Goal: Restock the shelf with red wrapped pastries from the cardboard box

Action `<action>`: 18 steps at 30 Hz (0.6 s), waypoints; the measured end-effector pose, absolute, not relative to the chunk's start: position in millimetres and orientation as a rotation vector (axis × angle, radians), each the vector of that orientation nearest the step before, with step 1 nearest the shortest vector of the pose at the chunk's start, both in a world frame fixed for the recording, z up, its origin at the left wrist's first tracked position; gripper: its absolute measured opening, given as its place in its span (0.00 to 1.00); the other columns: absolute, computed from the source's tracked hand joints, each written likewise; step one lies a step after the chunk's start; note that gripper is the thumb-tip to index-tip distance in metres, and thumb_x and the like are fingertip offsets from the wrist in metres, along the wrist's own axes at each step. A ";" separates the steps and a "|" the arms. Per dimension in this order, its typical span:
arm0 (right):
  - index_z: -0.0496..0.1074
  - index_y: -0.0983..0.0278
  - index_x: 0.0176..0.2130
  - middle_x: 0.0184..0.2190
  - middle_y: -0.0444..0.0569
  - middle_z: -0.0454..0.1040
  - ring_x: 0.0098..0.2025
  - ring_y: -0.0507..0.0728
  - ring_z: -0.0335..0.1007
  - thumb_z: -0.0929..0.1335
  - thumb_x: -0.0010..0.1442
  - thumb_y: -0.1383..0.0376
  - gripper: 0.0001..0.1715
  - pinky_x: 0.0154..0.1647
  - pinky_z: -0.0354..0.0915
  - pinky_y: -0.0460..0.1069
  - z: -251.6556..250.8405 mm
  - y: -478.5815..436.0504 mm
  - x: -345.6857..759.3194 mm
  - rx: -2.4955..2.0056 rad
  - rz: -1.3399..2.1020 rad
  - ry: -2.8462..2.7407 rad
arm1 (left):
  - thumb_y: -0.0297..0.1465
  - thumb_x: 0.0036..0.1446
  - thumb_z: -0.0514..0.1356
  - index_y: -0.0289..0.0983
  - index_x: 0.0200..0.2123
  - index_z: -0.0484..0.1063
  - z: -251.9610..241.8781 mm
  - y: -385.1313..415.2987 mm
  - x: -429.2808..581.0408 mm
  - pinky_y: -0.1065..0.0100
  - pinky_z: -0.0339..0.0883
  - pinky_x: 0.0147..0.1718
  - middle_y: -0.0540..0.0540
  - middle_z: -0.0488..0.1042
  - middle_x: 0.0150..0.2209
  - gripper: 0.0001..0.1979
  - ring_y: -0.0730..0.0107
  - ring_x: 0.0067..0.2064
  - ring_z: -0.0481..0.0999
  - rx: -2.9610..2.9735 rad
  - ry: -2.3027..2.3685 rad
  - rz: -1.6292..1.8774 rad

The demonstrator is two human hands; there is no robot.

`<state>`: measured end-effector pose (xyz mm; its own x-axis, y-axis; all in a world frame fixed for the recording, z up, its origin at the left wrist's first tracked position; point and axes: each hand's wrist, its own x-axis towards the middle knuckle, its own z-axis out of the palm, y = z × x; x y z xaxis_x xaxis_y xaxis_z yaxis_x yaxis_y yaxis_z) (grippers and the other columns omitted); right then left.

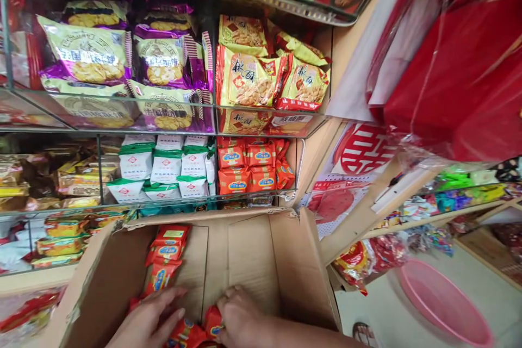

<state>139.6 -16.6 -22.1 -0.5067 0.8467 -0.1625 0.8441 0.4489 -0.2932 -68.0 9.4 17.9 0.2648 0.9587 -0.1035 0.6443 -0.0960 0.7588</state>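
Note:
Both my hands are down inside an open cardboard box (253,261) at the bottom of the view. My left hand (149,321) lies over red-orange snack packets (165,255), fingers bent and partly spread on them. My right hand (240,318) is curled with its knuckles up, gripping a red packet (212,322) near the box floor. A stack of the same packets leans against the box's left inner wall. Matching orange packets (248,166) fill a shelf compartment right above the box.
Glass shelves hold purple-and-yellow biscuit bags (122,60), yellow-red bags (261,76) and white-green packs (163,166). A wooden shelf side (322,141) stands to the right. Red goods in clear wrap (457,65) hang at upper right. A pink basin (444,304) sits on the floor.

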 end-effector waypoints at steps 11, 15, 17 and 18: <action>0.68 0.60 0.42 0.34 0.44 0.75 0.33 0.53 0.70 0.69 0.50 0.61 0.17 0.32 0.62 0.45 61.8 -14.1 168.6 -1.278 1.212 -1.773 | 0.37 0.47 0.63 0.43 0.44 0.72 77.2 0.4 -16.0 0.70 0.70 0.37 0.49 0.78 0.35 0.18 0.65 0.37 0.76 1.421 1.090 0.621; 0.62 0.62 0.44 0.31 0.44 0.74 0.29 0.52 0.69 0.70 0.47 0.62 0.25 0.30 0.64 0.46 72.1 -16.9 170.7 -1.113 1.375 -1.224 | 0.36 0.47 0.63 0.36 0.32 0.74 101.3 4.8 2.6 0.74 0.69 0.27 0.49 0.77 0.26 0.10 0.71 0.28 0.75 1.128 1.024 0.700; 0.62 0.63 0.42 0.29 0.44 0.73 0.29 0.51 0.69 0.71 0.47 0.61 0.23 0.29 0.64 0.46 73.4 -18.3 173.9 -1.058 1.388 -1.100 | 0.36 0.46 0.64 0.37 0.31 0.73 106.5 3.4 7.1 0.72 0.70 0.31 0.49 0.78 0.28 0.09 0.71 0.30 0.77 0.973 0.998 0.747; 0.62 0.63 0.41 0.28 0.43 0.73 0.29 0.51 0.68 0.71 0.47 0.61 0.22 0.29 0.64 0.46 74.0 -19.0 175.8 -1.048 1.383 -1.064 | 0.35 0.46 0.65 0.37 0.31 0.73 108.0 1.9 8.6 0.71 0.71 0.33 0.49 0.78 0.28 0.10 0.71 0.30 0.77 0.910 0.986 0.759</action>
